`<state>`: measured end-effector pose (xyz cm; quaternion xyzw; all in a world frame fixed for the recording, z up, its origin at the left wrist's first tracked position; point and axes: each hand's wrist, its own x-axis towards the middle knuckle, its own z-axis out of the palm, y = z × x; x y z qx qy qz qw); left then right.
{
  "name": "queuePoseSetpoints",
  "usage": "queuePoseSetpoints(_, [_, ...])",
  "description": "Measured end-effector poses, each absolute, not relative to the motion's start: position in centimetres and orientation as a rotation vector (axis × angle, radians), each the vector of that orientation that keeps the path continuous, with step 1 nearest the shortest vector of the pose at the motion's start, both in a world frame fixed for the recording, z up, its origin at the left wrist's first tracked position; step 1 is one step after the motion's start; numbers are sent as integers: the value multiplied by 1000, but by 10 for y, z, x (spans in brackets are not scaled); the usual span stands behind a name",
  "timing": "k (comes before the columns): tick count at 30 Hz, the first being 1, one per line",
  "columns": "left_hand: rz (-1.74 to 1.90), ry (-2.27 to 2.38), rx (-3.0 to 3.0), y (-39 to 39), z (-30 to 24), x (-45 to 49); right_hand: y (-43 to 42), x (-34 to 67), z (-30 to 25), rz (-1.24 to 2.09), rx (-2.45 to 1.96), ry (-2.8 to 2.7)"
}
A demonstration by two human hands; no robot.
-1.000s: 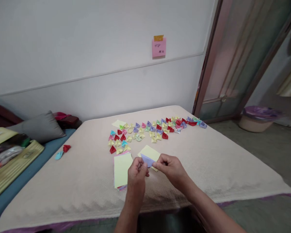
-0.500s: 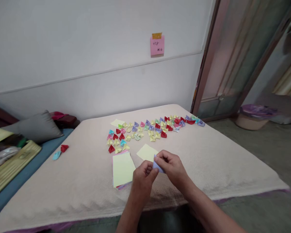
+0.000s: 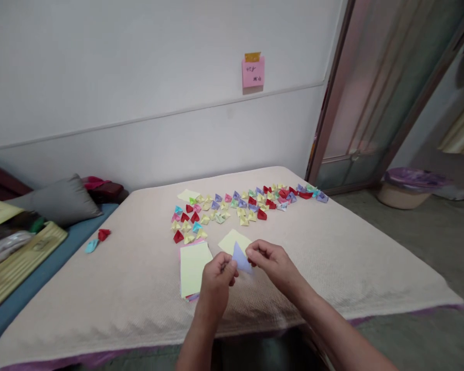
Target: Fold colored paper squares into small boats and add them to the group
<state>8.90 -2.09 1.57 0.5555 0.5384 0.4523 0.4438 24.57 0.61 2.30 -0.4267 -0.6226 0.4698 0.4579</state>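
Note:
A folded purple paper [image 3: 240, 259], roughly triangular with its point up, is between my two hands above the bed. My left hand [image 3: 216, 275] pinches its left edge between thumb and fingers. At the right edge, the curled fingers of my right hand [image 3: 272, 263] close on the paper; part of that contact is hidden. Behind the piece lies a pale yellow square sheet [image 3: 230, 238]. Left of my left hand sits a stack of coloured paper [image 3: 195, 268] with a yellow sheet on top. Farther back, several small folded paper pieces [image 3: 216, 206] spread in rows.
The bed's pale cover [image 3: 139, 288] reaches the white wall, where a pink note [image 3: 253, 73] is taped. Red [image 3: 104, 234] and blue [image 3: 92, 246] folded pieces lie at left. Beyond them are a grey cushion [image 3: 71, 201] and a tan bin [image 3: 398, 193] on the right-hand floor.
My left hand has moved slightly left and apart from my right. More of the purple paper shows, now as an upright triangle. The view has shifted a little.

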Motion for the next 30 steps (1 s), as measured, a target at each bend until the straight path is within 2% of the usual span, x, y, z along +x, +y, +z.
queuePoseSetpoints(4, [1135, 1347, 1375, -20, 17, 82, 5, 243, 20, 1246, -1039, -1573])
queuePoseSetpoints(14, [1204, 1423, 1365, -22, 19, 87, 0, 239, 25, 1108, -1046, -1486])
queuePoseSetpoints(23, [1146, 1498, 1583, -27, 18, 87, 1, 238, 26, 1294, -1047, -1412])
queuePoseSetpoints(30, [1190, 1426, 1497, -28, 24, 91, 4, 242, 27, 1404, -1027, -1335])
